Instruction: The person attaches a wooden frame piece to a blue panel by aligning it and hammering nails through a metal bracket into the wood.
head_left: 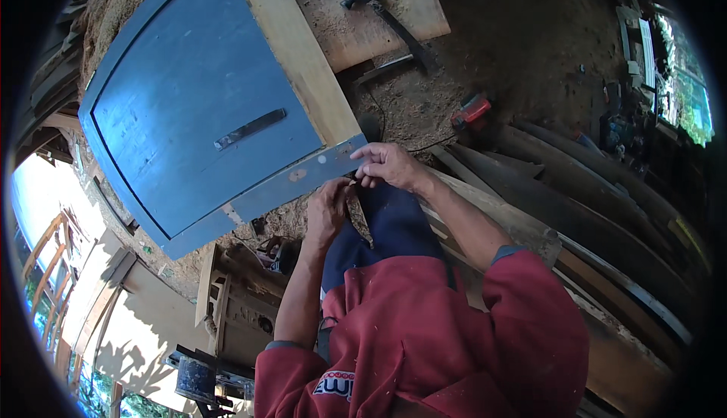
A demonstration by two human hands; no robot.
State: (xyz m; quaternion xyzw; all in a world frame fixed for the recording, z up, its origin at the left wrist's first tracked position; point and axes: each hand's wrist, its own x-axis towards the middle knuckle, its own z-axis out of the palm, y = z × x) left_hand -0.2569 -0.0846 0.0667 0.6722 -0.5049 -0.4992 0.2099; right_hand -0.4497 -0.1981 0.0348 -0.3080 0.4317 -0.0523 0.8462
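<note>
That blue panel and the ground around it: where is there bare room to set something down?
The blue panel is bare around its dark handle. The sawdust ground between the hammer and the red tool is open. It is crowded at the panel's lower corner, where both hands work, and at the stacked planks to the right.

A claw hammer [382, 10] is lying on a pale wooden board [356, 20], its handle running off the board's edge onto sawdust-covered ground [522, 32]. A red power tool [471, 110] is sitting on that ground, near the ends of several long dark planks [598, 213] that are fanning out to the right. A carved pale wooden piece [238, 308] is standing low in the view (its details are hard to make out). Greenery [685, 92] is showing at the far right rim.
</note>
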